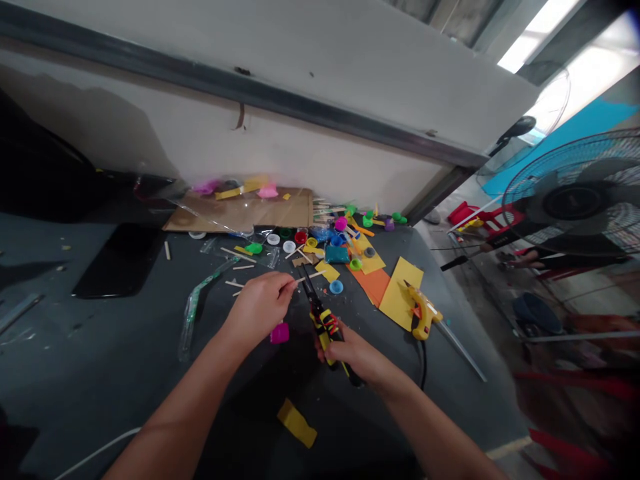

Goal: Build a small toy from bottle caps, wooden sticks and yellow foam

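pliers (pixel 327 323) with yellow-and-black handles sat near the middle of the frame, gripped in the right hand (pixel 353 352), whose fingers and thumb were wrapped around the handles; the dark jaws pointed up and slightly left. a thin wooden stick (pixel 317 274) showed on both sides of those jaws, its left end pinched between thumb and fingers of the left hand (pixel 264 303), just left of center (whether the jaws bit into it, i could not tell). below the left hand rested a magenta piece (pixel 280 333). a blue cap (pixel 336 287) lay just right of the jaws. toward the right, a yellow glue gun (pixel 424 319) lay partly over a yellow sheet (pixel 400 293). a black phone (pixel 120 260) lay on the dark tabletop (pixel 155 373) at the left, and a yellow strip (pixel 297 424) at bottom center.
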Motion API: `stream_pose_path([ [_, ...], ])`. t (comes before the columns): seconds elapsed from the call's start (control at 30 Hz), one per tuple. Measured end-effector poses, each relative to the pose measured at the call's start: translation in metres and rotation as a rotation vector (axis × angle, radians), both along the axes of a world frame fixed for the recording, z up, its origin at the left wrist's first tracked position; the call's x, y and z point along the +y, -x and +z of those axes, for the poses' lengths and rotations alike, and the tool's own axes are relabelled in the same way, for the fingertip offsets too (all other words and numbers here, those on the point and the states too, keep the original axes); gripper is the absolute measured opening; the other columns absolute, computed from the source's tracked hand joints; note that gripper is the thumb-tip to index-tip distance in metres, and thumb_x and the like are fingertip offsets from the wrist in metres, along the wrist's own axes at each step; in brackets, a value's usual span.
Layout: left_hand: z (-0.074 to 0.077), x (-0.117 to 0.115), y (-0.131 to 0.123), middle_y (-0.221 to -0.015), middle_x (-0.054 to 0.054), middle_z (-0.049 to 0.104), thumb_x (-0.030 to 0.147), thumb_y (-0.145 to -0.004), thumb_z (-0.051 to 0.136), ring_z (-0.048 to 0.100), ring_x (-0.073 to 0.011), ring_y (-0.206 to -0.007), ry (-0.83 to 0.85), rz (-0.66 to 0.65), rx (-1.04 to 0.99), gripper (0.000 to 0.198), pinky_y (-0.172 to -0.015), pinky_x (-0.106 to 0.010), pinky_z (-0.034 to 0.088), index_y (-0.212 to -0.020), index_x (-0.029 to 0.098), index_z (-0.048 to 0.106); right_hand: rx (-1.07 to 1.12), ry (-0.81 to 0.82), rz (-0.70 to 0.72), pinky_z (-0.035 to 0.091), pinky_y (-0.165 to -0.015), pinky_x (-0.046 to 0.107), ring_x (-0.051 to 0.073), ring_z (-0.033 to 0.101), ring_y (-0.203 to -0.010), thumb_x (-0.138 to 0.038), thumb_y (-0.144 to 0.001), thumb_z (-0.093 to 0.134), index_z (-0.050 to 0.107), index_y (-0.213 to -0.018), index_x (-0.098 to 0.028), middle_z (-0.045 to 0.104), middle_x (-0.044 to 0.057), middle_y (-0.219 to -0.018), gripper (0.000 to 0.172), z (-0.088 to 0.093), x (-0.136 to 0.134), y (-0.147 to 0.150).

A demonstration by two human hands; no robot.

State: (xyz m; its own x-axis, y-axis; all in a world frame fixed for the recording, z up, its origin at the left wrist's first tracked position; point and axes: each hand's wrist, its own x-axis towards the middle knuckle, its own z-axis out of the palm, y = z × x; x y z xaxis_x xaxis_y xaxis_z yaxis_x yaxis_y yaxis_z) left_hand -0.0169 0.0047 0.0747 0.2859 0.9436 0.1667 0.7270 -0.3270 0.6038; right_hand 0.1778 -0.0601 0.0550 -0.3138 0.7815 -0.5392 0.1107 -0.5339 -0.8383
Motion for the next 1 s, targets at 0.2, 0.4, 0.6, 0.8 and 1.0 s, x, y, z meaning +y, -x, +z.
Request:
stream_pose_path([
  [0.2, -0.002, 0.0, 0.001, -0.077, -0.004, 0.065, 0.025, -0.089, 0.041, 0.059, -0.017, -0.075, -0.025, -0.012, 0.017, 0.027, -0.066, -0.026, 0.039, -0.078, 0.019, 0.064, -0.003, -0.016, -0.013, 0.034, -0.057, 0.024, 0.011, 0.046, -0.06, -0.02, -0.053, 0.054, 0.047, -0.08, -0.019, 0.051, -0.004, -0.067, 0.028, 0.005, -0.002, 0.002],
  [0.4, -0.003, 0.002, -0.002, -0.078, -0.004, 0.066, 0.024, -0.09, 0.041, 0.059, -0.0167, -0.077, -0.051, -0.04, 0.034, 0.026, -0.068, -0.026, 0.039, -0.078, 0.02, 0.063, 0.107, 0.042, -0.077, 0.032, -0.053, 0.022, 0.009, 0.043, -0.056, -0.02, -0.053, 0.056, 0.048, -0.087, -0.02, 0.049, -0.005, -0.068, 0.034, -0.006, -0.008, 0.002],
  [0.6, -0.002, 0.002, -0.004, -0.076, -0.004, 0.065, 0.023, -0.089, 0.041, 0.059, -0.0169, -0.074, -0.048, -0.038, 0.066, 0.027, -0.066, -0.026, 0.038, -0.075, 0.019, 0.063, 0.14, 0.067, -0.07, 0.033, -0.051, 0.022, 0.008, 0.039, -0.052, -0.021, -0.051, 0.057, 0.044, -0.085, -0.021, 0.046, -0.006, -0.064, 0.035, -0.009, -0.009, 0.004],
  [0.8, 0.002, 0.001, -0.008, -0.071, -0.004, 0.064, 0.023, -0.089, 0.041, 0.059, -0.0176, -0.07, -0.024, -0.015, 0.119, 0.027, -0.062, -0.027, 0.036, -0.071, 0.019, 0.061, 0.075, 0.077, -0.065, 0.032, -0.049, 0.022, 0.008, 0.04, -0.049, -0.023, -0.053, 0.055, 0.042, -0.081, -0.021, 0.046, -0.007, -0.061, 0.031, 0.001, -0.011, 0.008],
  [1.0, 0.002, 0.0, -0.011, -0.07, -0.005, 0.064, 0.023, -0.087, 0.041, 0.058, -0.0181, -0.068, 0.002, -0.004, 0.123, 0.027, -0.06, -0.027, 0.034, -0.069, 0.018, 0.06, 0.017, 0.067, -0.081, 0.031, -0.046, 0.022, 0.008, 0.039, -0.047, -0.022, -0.053, 0.054, 0.042, -0.082, -0.021, 0.044, -0.008, -0.059, 0.032, 0.004, -0.015, 0.011],
])
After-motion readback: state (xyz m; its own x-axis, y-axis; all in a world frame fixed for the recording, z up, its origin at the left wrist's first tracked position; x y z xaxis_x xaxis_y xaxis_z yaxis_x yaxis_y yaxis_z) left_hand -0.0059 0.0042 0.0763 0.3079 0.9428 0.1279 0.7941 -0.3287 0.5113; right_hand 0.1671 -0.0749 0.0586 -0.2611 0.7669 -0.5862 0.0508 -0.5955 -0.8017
